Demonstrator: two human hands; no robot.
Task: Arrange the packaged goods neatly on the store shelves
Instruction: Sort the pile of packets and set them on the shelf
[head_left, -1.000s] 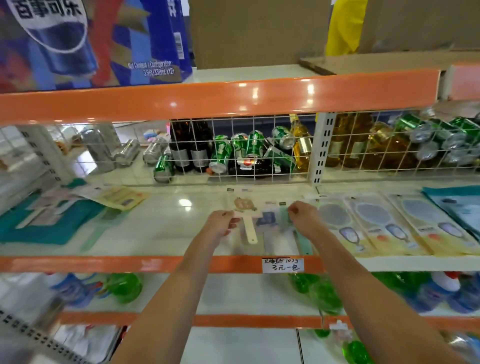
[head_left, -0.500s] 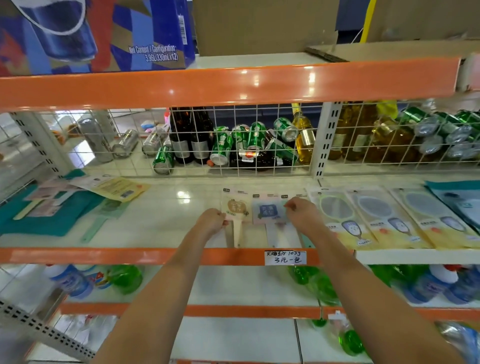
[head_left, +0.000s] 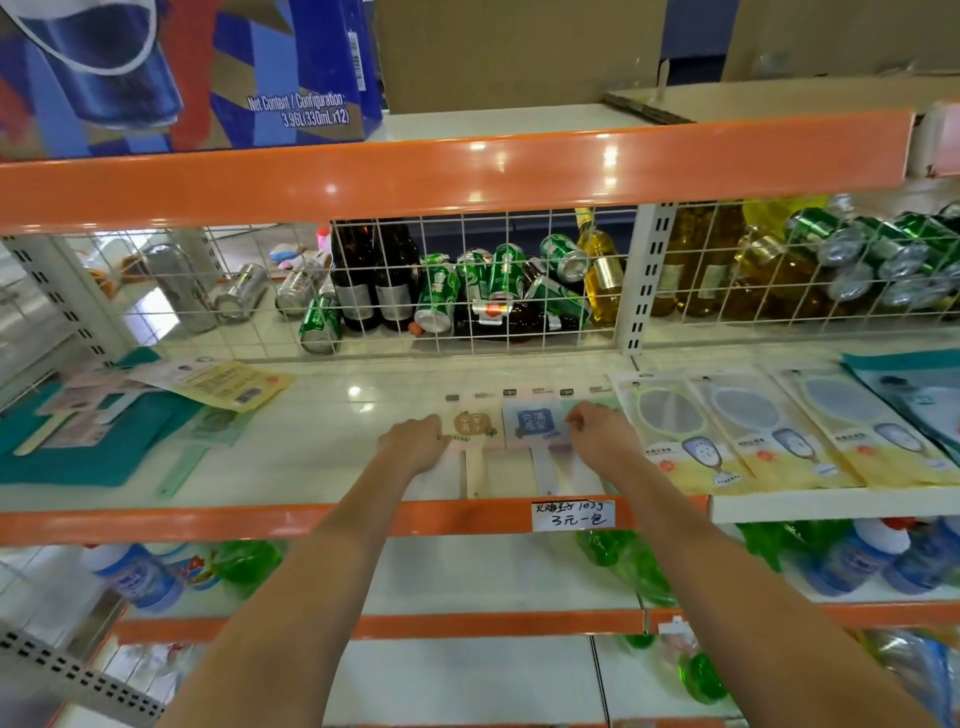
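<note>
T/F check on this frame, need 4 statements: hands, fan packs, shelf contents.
1. Both hands rest on fan packs on the middle shelf. True: left hand, right hand.
2. The brown-label fan pack lies left of the blue-label fan pack. True.
3. The green cans stand in front of the wire grid. False: behind it.
4. The handwritten price tag sits on the top shelf edge. False: middle shelf edge.
</note>
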